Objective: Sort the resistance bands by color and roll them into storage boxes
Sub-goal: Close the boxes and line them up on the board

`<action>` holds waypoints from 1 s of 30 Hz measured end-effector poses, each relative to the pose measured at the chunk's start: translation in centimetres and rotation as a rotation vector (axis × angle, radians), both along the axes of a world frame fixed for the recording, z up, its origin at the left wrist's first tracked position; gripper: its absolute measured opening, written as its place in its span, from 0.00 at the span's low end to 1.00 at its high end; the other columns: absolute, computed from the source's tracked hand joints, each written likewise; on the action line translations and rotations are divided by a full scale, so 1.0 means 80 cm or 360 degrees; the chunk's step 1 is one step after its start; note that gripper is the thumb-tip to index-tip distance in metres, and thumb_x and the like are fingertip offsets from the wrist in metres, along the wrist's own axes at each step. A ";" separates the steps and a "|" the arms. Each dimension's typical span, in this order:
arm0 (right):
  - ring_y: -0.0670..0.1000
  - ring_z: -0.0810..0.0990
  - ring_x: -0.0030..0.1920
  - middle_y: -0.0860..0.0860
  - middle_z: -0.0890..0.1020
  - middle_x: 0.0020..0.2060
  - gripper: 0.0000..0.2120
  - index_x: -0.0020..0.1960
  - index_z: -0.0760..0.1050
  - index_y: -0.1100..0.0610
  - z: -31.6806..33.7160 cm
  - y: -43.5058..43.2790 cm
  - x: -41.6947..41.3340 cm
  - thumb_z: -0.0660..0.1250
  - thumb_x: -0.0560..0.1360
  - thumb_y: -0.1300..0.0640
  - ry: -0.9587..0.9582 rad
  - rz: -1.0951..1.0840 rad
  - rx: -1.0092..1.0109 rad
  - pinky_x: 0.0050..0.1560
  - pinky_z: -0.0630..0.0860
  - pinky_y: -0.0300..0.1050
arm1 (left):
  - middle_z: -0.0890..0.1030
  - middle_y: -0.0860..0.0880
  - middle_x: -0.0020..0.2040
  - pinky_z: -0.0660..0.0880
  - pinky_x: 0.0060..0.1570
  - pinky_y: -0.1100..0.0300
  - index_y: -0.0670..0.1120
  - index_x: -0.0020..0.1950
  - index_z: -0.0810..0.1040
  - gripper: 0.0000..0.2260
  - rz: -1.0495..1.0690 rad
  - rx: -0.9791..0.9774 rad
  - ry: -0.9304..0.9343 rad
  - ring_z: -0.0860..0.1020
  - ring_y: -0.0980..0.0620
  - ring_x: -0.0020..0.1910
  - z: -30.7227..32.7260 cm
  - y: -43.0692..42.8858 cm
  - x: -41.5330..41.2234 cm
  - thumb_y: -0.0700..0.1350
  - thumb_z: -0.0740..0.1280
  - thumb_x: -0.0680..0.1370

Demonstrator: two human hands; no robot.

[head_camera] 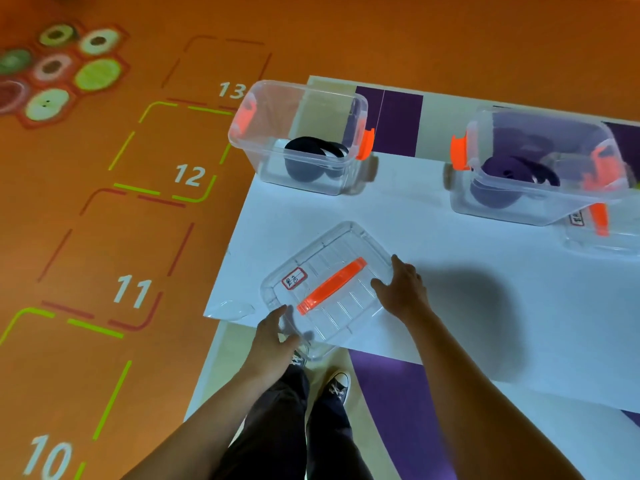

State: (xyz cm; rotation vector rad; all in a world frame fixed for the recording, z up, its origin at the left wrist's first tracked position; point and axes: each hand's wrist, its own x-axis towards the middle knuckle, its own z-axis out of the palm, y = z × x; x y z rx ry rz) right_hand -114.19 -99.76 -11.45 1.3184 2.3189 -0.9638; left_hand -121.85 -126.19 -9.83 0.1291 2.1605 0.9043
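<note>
Both hands on the lid, bands already boxed
My left hand (pixel 273 336) pinches the near corner of the lid (pixel 341 308), thumb on top; beyond it the left box (pixel 277 109) holds the rolled black bands (pixel 311 150). My right hand (pixel 401 289) lies wide against the lid's right edge, not gripping. Far right, the purple bands (pixel 512 171) sit rolled in the right box (pixel 540 133). With one corner held, I judge the slick lid could tilt and slip on lifting, or go to the wrong box if I misread its label (pixel 294 278)
</note>
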 end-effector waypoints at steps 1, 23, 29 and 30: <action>0.64 0.65 0.74 0.61 0.66 0.75 0.36 0.81 0.57 0.56 0.000 -0.004 -0.001 0.65 0.78 0.44 -0.0017 -0.0049 -0.0009 0.73 0.63 0.56 | 0.73 0.48 0.65 0.72 0.56 0.60 0.56 0.71 0.70 0.23 0.0091 0.0067 -0.0032 0.75 0.47 0.65 0.004 0.003 -0.003 0.42 0.69 0.79; 0.56 0.81 0.46 0.55 0.82 0.47 0.13 0.58 0.75 0.58 0.131 -0.039 -0.086 0.74 0.75 0.59 0.0950 -0.0737 0.0172 0.47 0.74 0.46 | 0.74 0.48 0.70 0.76 0.61 0.45 0.52 0.64 0.75 0.25 0.0187 0.0680 0.1065 0.73 0.43 0.69 0.135 0.030 -0.212 0.27 0.60 0.75; 0.57 0.80 0.53 0.54 0.82 0.49 0.12 0.59 0.76 0.56 0.167 0.007 -0.172 0.71 0.77 0.55 0.0900 -0.0781 0.0152 0.52 0.72 0.45 | 0.75 0.53 0.63 0.78 0.53 0.44 0.53 0.64 0.74 0.22 0.0059 0.0766 0.1118 0.77 0.45 0.60 0.157 0.089 -0.321 0.31 0.62 0.76; 0.57 0.80 0.54 0.54 0.82 0.50 0.13 0.60 0.77 0.57 0.169 0.013 -0.185 0.70 0.78 0.55 0.0873 -0.0779 0.0140 0.54 0.73 0.46 | 0.75 0.53 0.64 0.77 0.55 0.41 0.53 0.64 0.73 0.21 0.0033 0.0743 0.1126 0.77 0.44 0.60 0.156 0.098 -0.338 0.32 0.62 0.76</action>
